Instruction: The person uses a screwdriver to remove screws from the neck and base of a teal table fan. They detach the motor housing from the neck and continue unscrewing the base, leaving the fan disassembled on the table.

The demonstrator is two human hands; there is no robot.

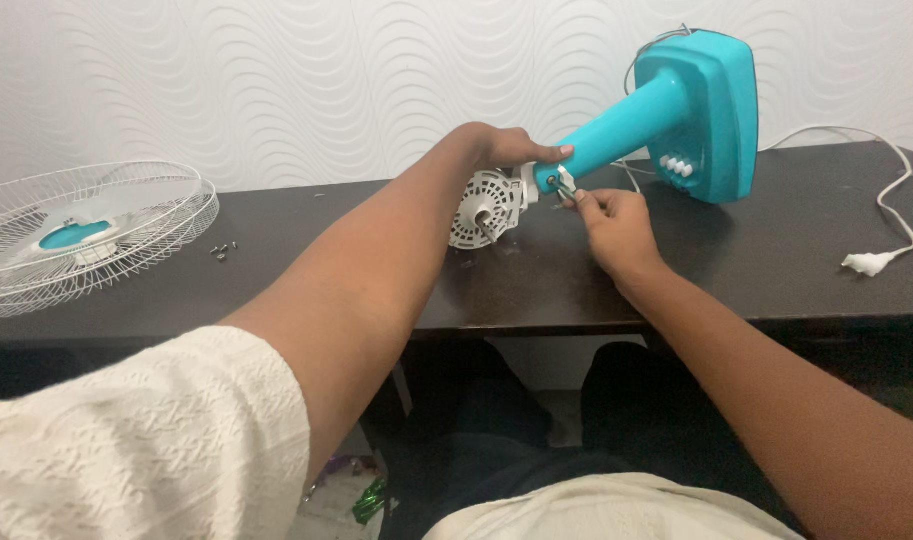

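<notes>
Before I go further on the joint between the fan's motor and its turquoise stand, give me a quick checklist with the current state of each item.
1. Stand steadied: left hand grips the turquoise stand near the joint. Ok.
2. Right hand at the joint: its fingers pinch a small part there; what it is, cannot tell.
3. Motor supported: it rests on the dark table. Ok.
4. Power off: white plug lies loose on the table. Ok.
5. Loose screws kept together near the wire grille. Ok.

Fan grille (86, 235) left of fan stand (666, 110), screws (223, 250) between
</notes>
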